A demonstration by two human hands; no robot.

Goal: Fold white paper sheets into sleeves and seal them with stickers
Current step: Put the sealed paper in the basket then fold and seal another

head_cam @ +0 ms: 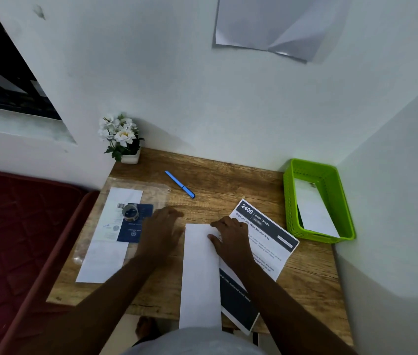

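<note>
The right hand (231, 239) rests on the upper right corner of the folded white sheet (200, 278), fingers bent and spread, fingertips pressing the paper flat rather than grasping it; the thumb lies on the sheet's face just below the top edge. The left hand (160, 234) lies flat on the wooden desk (228, 175) just left of the sheet, fingers straight and relaxed, holding nothing; its fingertips reach toward the middle of the frame, and motion blur softens its outline.

The sheet is plain white, folded into a long narrow strip; it runs from the centre of the frame down to the bottom edge, where its lower end overhangs the desk's near edge; its long sides are straight and its surface looks smooth. It partly covers a printed page (267, 242) with a dark header reading "2400" and "DESK / STUDY", which lies tilted to its right.

At lower left of the desk lies another long white strip (105, 257) under a clear plastic bag (151, 188), with a dark blue card (131, 231) and a small round roll (130, 210) on it; whether the roll holds stickers I cannot tell. A blue pen (179, 184) lies above centre; a potted white flower (122, 139) stands in the desk's far left corner; a green basket (290, 201) at right holds white folded paper (315, 211).
</note>
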